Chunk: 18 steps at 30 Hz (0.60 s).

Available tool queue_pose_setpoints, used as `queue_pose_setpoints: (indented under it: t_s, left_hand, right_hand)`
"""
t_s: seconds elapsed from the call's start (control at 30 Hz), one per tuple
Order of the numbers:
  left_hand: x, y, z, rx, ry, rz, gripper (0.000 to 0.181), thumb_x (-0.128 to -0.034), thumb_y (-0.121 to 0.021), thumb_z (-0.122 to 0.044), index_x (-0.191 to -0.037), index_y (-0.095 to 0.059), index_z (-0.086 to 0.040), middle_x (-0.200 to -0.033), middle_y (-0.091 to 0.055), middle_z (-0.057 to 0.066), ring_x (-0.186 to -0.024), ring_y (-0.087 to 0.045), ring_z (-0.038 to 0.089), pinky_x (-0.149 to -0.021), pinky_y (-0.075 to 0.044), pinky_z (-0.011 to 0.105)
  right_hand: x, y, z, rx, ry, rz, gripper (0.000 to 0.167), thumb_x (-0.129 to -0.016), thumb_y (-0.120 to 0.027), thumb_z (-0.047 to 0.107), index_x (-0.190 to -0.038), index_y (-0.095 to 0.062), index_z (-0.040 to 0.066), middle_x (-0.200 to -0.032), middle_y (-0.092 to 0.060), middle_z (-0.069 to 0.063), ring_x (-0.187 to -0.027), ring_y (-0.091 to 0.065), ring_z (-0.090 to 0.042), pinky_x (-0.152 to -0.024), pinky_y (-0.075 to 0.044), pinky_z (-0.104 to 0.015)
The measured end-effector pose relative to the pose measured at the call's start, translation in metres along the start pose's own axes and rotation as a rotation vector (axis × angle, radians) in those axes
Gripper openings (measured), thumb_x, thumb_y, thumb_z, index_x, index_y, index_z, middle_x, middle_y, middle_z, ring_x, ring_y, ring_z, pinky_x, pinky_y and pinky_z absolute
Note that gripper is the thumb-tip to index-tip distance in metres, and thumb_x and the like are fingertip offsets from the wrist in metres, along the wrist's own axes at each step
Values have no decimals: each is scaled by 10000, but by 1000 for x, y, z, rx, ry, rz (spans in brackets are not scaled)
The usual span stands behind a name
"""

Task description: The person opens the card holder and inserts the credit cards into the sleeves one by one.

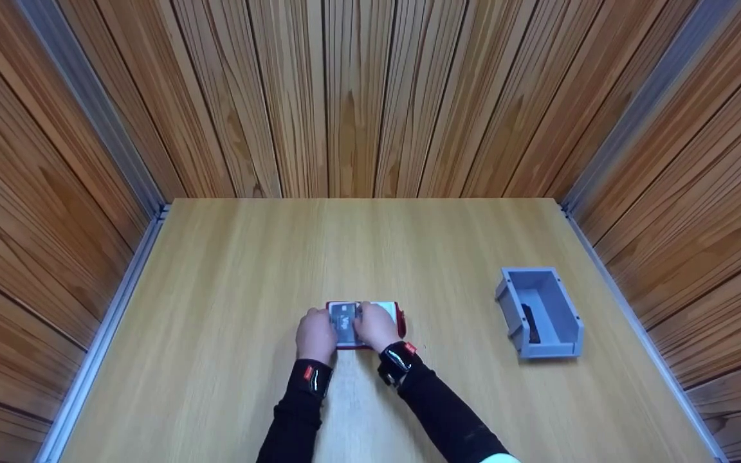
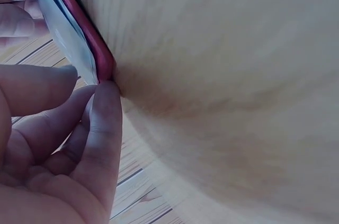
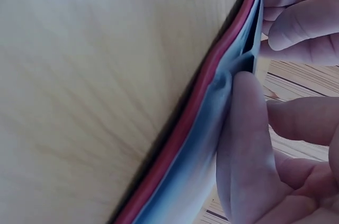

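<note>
Can't read the print (image 1: 344, 323) on the card (image 1: 345, 340), too small! Losing the case (image 1: 401, 321) partly under the right hand (image 1: 378, 328), then off the top edge in the left wrist view! Can't name the dark item (image 1: 530, 325) in the bin (image 1: 554, 350), too small

Table (image 1: 229, 270): light wood-grained top, stretching beyond the left grip (image 1: 317, 335) and the right grip (image 1: 377, 326) and out to either side of them.
Red-edged wallet (image 1: 388, 308): laid open on the wood between the two grips, both touching it.
Grey-blue bin (image 1: 546, 350): standing on the table, open side up, well apart from the right grip, to its right.
</note>
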<state>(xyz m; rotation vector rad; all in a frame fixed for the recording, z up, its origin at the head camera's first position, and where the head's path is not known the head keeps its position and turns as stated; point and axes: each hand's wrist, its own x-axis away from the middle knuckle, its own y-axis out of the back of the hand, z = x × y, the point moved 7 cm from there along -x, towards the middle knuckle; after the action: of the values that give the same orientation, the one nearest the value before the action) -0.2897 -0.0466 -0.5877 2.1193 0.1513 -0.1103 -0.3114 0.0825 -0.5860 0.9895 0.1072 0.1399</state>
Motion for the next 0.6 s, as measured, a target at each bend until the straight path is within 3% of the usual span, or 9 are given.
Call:
queue_pose_setpoints:
  t_s: [0.37, 0.6]
  left_hand:
    - [-1, -1, 0, 16, 1, -3, 91, -814, -642, 34, -885, -693, 62, -795, -573, 155, -742, -605, 342, -671, -494, 473]
    - [0, -1, 0, 8, -28, -31, 113, -832, -585, 42, -848, -696, 49, -763, -579, 159, -726, -611, 356, -657, -490, 479]
  right_hand:
    - [0, -2, 1, -6, -11, 46, 159, -893, -674, 77, -990, -644, -45, -870, -659, -137, -827, -635, -297, -771, -516, -432]
    - [2, 6, 0, -28, 36, 32, 251, -883, -681, 87, -1055, -651, -92, -925, -678, -183, -881, -649, -326, -811, -514, -435]
